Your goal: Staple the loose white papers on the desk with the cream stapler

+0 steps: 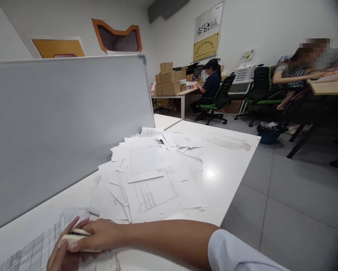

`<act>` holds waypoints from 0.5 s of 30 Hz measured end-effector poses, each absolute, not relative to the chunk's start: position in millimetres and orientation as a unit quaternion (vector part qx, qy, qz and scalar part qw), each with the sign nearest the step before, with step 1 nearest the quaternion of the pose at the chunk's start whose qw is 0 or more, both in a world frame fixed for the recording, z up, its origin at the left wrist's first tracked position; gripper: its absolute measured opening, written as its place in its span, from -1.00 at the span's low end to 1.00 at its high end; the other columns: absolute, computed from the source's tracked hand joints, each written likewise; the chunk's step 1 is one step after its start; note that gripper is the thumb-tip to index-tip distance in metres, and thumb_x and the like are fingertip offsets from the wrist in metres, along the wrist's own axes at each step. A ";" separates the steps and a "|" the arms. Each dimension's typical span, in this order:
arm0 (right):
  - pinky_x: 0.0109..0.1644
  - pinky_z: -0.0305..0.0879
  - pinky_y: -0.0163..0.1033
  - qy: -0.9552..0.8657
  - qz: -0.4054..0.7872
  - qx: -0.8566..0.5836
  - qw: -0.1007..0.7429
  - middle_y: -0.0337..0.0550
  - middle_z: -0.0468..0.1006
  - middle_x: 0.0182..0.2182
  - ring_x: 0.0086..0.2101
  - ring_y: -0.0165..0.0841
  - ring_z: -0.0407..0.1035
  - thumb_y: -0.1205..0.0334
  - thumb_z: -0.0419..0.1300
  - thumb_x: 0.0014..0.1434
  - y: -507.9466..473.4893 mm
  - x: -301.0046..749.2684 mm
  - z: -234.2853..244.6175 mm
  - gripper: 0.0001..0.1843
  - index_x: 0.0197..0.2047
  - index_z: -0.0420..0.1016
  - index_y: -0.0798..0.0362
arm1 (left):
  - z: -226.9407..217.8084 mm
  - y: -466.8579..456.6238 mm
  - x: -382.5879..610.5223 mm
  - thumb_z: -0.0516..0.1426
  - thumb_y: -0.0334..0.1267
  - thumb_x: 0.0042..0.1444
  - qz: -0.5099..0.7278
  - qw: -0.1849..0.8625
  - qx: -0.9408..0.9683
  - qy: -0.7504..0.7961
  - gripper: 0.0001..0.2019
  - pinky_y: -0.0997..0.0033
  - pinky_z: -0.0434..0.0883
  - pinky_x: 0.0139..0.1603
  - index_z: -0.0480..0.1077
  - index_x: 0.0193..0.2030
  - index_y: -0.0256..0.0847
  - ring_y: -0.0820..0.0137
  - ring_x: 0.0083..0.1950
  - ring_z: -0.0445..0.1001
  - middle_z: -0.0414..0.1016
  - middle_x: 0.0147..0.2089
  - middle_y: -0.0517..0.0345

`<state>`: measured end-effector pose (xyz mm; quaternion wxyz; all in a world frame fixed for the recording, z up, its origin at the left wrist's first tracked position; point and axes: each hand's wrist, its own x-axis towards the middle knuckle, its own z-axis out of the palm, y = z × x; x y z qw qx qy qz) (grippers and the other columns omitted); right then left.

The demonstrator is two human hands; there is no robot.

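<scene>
At the lower left, my right hand [99, 233] is wrapped around a small cream-coloured stapler [81, 242] with a dark gap between its upper and lower parts. My left hand [56, 258], partly cut off by the bottom edge, has its fingers curled against the stapler's front end. Both hands are just above the white table, close together. Beneath and beside them lie printed sheets with a grid of lines [35, 244]. The undersides of the fingers are hidden.
A spread pile of loose printed papers [149, 173] covers the middle of the white table [228, 165]. Along its left stands a grey-white board [61, 124]. Beyond are cardboard boxes [169, 82], a blue bin [267, 136] and two seated people at other tables.
</scene>
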<state>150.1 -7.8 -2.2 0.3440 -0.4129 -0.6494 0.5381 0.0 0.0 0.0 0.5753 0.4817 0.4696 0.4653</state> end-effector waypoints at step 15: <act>-0.25 0.25 -0.33 -0.645 0.546 -0.409 0.346 -0.28 0.44 -0.51 -0.48 -0.41 0.32 -0.18 0.10 0.15 -10.4 150.1 2.0 -0.57 -0.43 0.39 0.04 | -2.7 3.5 -6.1 0.24 0.17 -0.11 0.465 0.564 0.497 0.466 -0.33 0.00 0.00 0.38 0.37 0.14 -0.06 0.00 0.24 0.25 0.43 0.11 0.09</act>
